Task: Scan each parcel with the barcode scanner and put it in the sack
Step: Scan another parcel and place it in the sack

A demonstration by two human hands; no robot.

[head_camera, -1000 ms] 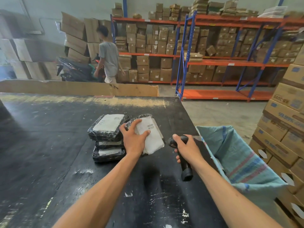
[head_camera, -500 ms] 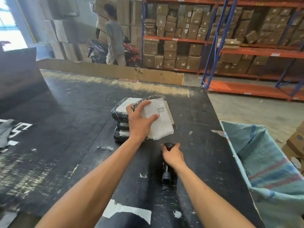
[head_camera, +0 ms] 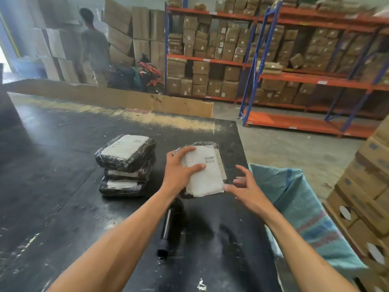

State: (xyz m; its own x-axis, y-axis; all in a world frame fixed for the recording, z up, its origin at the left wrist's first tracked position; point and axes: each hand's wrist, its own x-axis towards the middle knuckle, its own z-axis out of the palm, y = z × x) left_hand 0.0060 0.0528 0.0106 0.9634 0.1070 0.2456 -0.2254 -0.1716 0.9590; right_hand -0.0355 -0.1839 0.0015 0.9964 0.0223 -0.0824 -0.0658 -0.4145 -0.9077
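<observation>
My left hand grips a black-wrapped parcel with a white barcode label, lifted a little over the black table. My right hand hovers open at the parcel's lower right corner, fingers spread and just touching or nearly touching it. The black barcode scanner lies on the table below my left wrist, with no hand on it. A stack of three black parcels with white labels rests to the left. The blue-green woven sack hangs open at the table's right edge.
Stacked cardboard boxes stand right of the sack. A long cardboard strip runs along the table's far edge. Orange and blue shelving full of boxes fills the back. A person stands by a motorbike at the back left.
My right hand has let go of the scanner, which now lies on the table, and has moved up to the parcel. My left hand has carried the parcel right, away from the stack.
</observation>
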